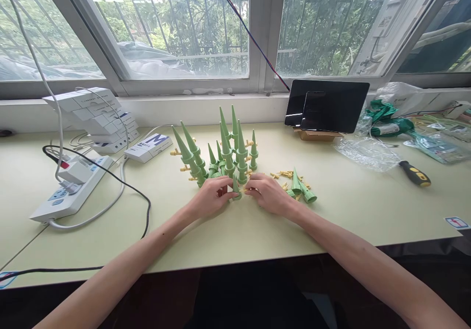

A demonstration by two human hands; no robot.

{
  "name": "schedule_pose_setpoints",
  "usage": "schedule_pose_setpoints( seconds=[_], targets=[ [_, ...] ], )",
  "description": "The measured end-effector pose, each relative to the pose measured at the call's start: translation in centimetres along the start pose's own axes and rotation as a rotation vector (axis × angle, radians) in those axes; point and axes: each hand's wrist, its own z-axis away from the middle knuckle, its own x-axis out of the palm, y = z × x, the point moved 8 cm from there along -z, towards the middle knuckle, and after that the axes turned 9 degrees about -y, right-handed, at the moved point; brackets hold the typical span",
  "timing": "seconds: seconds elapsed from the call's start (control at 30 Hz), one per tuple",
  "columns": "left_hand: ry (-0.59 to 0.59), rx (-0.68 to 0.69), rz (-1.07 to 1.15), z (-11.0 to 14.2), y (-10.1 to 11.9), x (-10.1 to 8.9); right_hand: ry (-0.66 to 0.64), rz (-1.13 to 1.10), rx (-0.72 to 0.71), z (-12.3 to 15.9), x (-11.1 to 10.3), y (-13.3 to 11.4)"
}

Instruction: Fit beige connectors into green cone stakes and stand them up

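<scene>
Pinched in my left hand (213, 195) is a small green plastic watering spike (236, 189), its point upward, just above or on the tabletop. Close on its right, my right hand (270, 194) has its fingertips closed around a small yellow valve (245, 189), partly hidden by the fingers. Behind both hands stand several green watering spikes (241, 150), some stacked into one another, many with yellow valves sticking out of their sides. Right of my right hand lie loose green spikes (296, 184) among a scatter of yellow valves (286, 174).
A dark tablet (338, 106) and phone lean on a cardboard stand at the back. Left are a power strip (73, 191) with cables, stacked white boxes (99, 115) and a single white box (149, 147). A screwdriver (415, 173) and plastic bags (368, 152) lie right.
</scene>
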Motion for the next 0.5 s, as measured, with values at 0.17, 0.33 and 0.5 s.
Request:
schedule_pose_setpoints(
  seconds=[0.17,0.33,0.5],
  targets=[
    [0.003,0.01,-0.011,0.04,0.1,-0.02,-0.035,-0.003,0.066,0.18,0.01,0.46],
    [-0.012,-0.008,0.004,0.05,0.09,0.06,-0.061,0.022,0.055,0.35,0.0,0.15],
    [-0.016,-0.021,0.006,-0.06,0.13,0.07,-0.064,0.0,0.04,0.18,0.21,-0.17]
  ],
)
